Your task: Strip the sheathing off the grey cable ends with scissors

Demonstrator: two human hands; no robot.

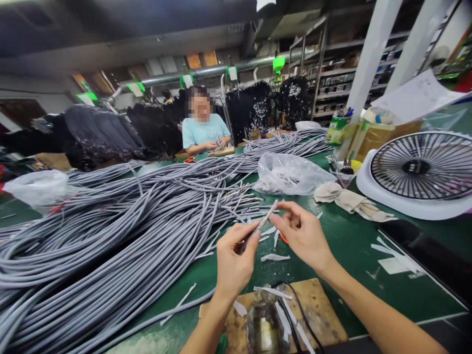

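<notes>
Between thumb and fingers, my left hand (238, 255) grips a grey cable close to its stripped end. The pale end (268, 216) of this cable points up and to the right. My right hand (303, 235) has its thumb and index finger pinched at the tip of that end; the other fingers are curled. Below my left wrist the grey cable (177, 309) runs off to the lower left. Strips of whitish wrapping (275, 257) lie on the green table under my hands. Something orange (283, 238), partly hidden, sits behind my right hand.
Bundled grey cables (147, 236) cover the left. A wooden board (313, 309) with a metal block (264, 324) and black cords lies in front. Behind my hands is a clear plastic bag (291, 174); a fan (416, 169) stands right. A person (206, 132) sits across the table.
</notes>
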